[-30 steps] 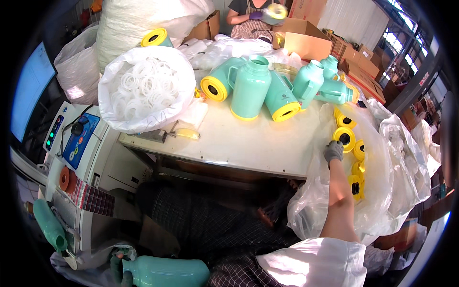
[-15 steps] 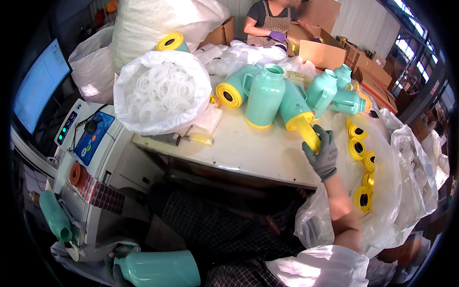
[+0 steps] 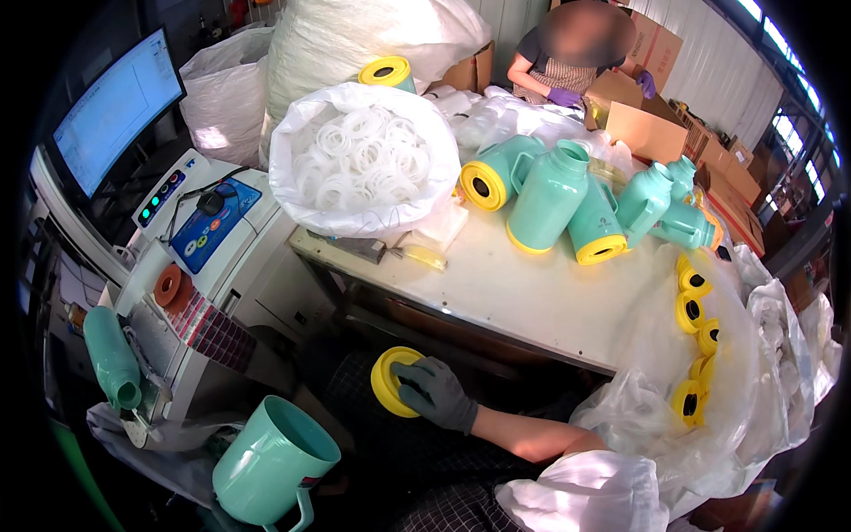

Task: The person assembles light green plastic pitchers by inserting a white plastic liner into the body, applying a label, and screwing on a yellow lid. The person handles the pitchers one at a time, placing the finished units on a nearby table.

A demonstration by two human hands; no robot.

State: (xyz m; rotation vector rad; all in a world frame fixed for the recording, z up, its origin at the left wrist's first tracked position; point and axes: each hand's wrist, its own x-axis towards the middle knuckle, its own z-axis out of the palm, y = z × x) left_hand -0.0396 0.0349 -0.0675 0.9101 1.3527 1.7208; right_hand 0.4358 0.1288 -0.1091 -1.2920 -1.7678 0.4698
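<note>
My right hand (image 3: 441, 396), in a grey-green glove, grips a round yellow base cap (image 3: 383, 383) by its edge over my lap. At the lower left, a mint-green thermos shell (image 3: 254, 472) tilts with its wide open end facing up and its handle toward the bottom. My left hand is at the shell's lower end and almost wholly hidden behind it. Another green shell (image 3: 110, 355) sits on the machine at far left, its opening downward. On the table, several green thermos shells with yellow bases, such as the upright one (image 3: 548, 199), stand or lie together.
A white sack of clear plastic rings (image 3: 282, 168) stands on the table (image 3: 496, 284). Yellow caps (image 3: 688, 312) lie in a clear plastic bag at right. A machine with a control panel (image 3: 213, 226) and a monitor (image 3: 120, 111) stand left. A co-worker's purple-gloved hand (image 3: 564, 96) is beyond.
My right hand has brought the yellow cap from the table's edge down to my lap. The thermos shell at lower left has turned from lying sideways to open end up. The whole view has shifted.
</note>
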